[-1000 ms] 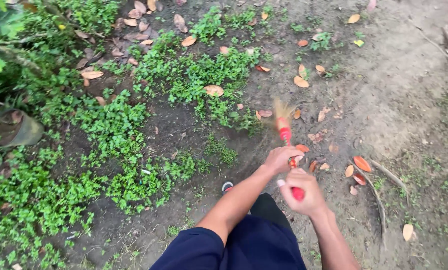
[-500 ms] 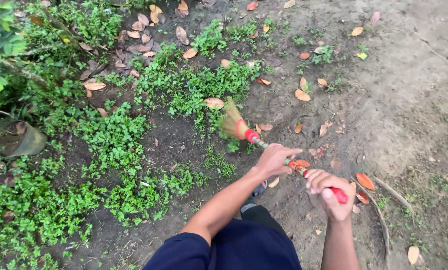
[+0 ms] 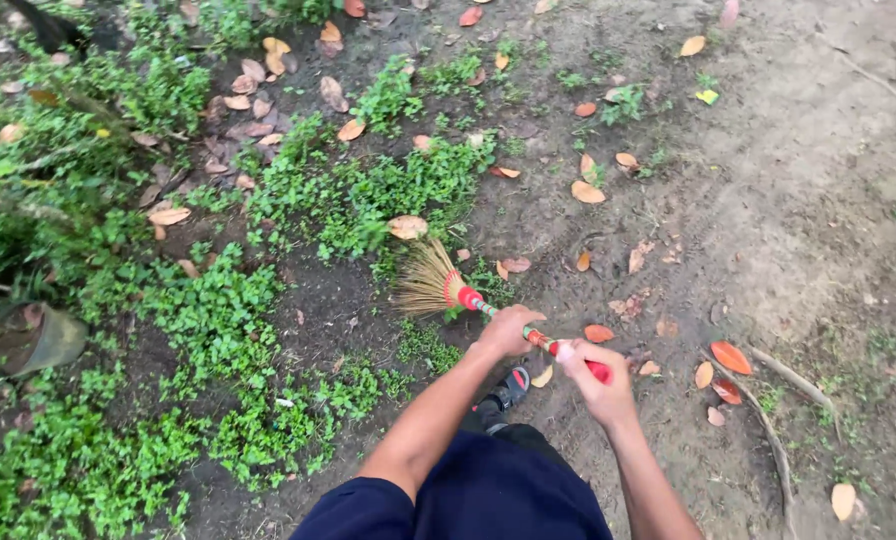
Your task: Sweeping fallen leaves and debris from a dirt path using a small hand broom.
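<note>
A short hand broom (image 3: 431,281) with straw bristles and a red and green handle points left over bare dirt, its bristles spread at the edge of low green plants. My left hand (image 3: 509,329) grips the handle near the bristle end. My right hand (image 3: 596,376) is closed around the red end of the handle, lower right of the left hand. Dry orange and brown leaves (image 3: 588,192) lie scattered on the ground around the broom, one (image 3: 408,227) just above the bristles.
Low green ground cover (image 3: 218,320) fills the left half. A tilted pot (image 3: 43,340) sits at the left edge. Thin roots (image 3: 778,440) run across the dirt at lower right. My sandalled foot (image 3: 513,380) stands below the hands. Packed dirt (image 3: 798,200) lies to the right.
The broom head swung left and downward, from pointing up ahead of me to lying low by the plants. Both hands followed, drawing closer together on the handle.
</note>
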